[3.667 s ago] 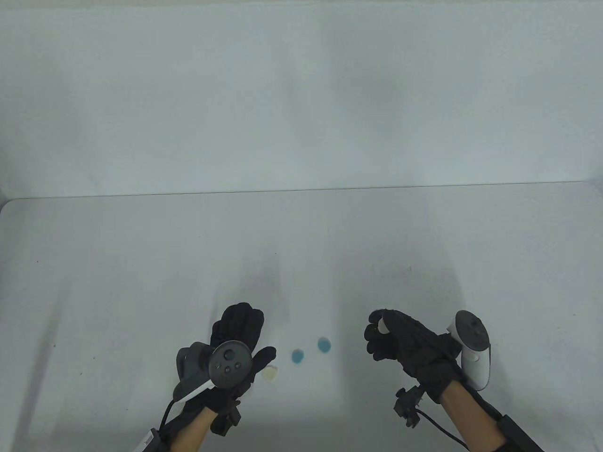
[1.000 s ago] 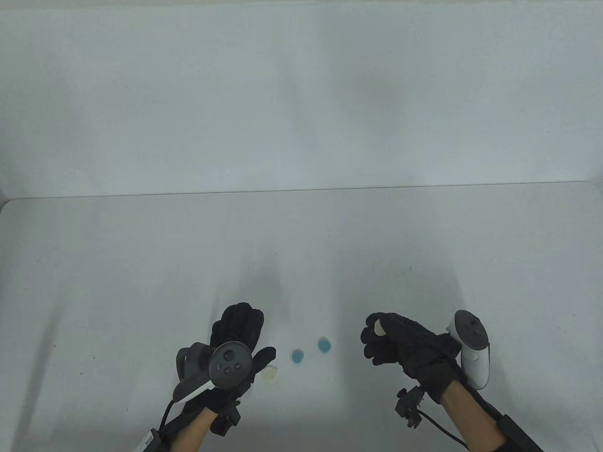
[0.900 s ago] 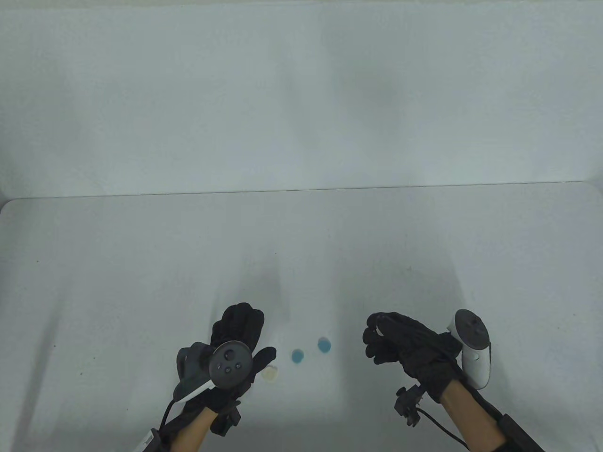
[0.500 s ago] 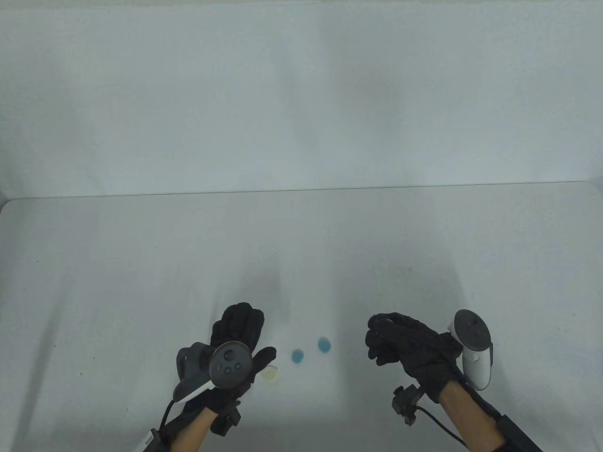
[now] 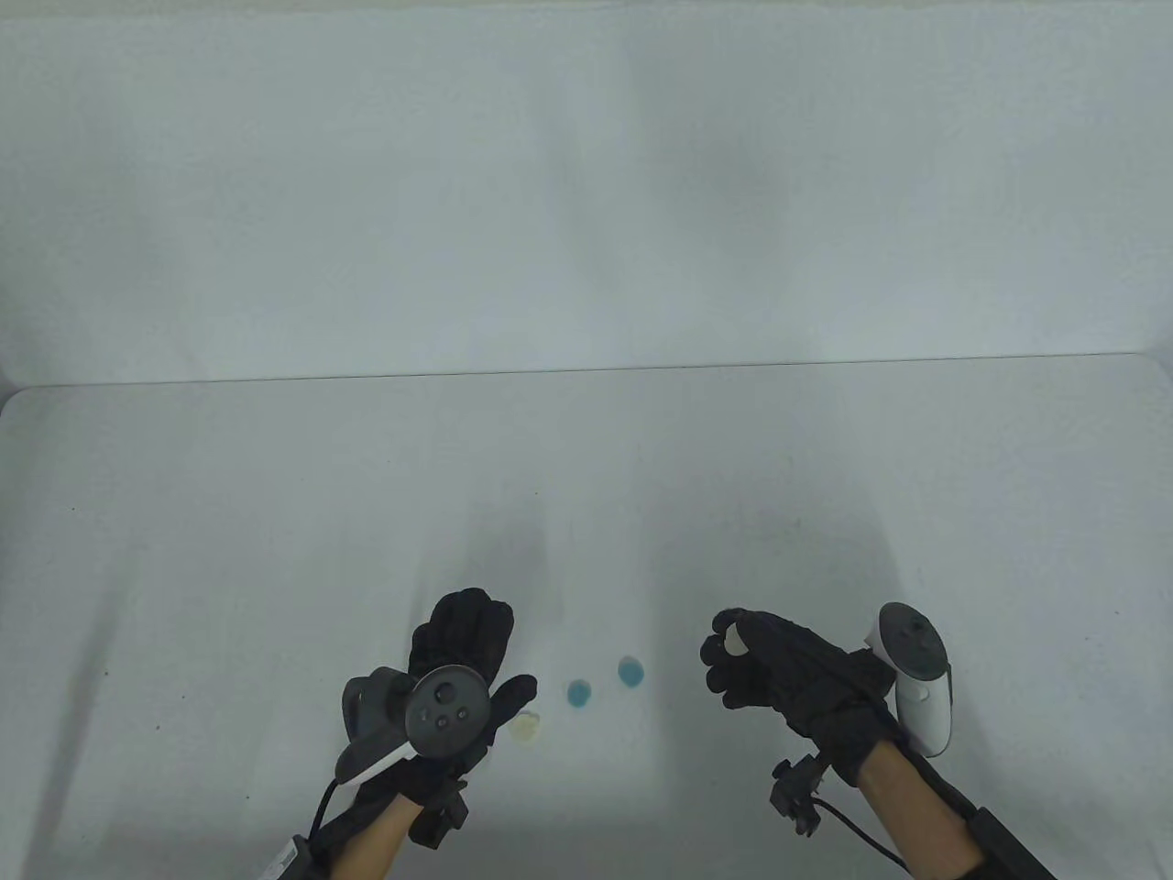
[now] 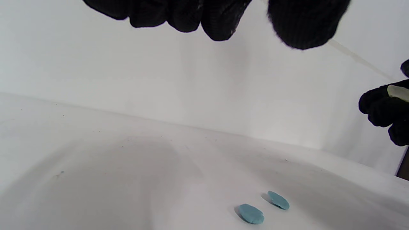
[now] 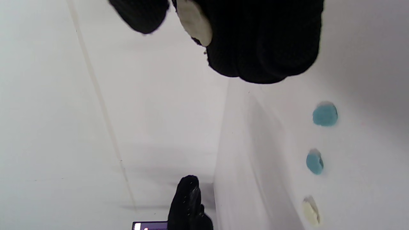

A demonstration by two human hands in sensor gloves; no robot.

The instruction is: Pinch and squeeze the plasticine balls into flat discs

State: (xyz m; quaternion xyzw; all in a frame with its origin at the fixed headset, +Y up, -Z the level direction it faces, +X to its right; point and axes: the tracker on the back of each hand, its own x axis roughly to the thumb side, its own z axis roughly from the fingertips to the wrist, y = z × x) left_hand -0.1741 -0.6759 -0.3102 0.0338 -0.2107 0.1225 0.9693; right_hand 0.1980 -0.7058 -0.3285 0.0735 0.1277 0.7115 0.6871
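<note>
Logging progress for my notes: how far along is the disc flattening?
Three flattened discs lie on the table: two blue discs and a pale disc beside the left hand. The right hand pinches a white piece, already fairly flat. No further balls are visible.

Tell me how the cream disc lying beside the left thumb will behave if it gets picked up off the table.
The cream disc looks thin and flattened, so it will probably bend or dent under a pinch. Lying flat on the table, it seems unlikely to roll and may cling slightly. Like the blue discs beside it, it looks small and light.
</note>
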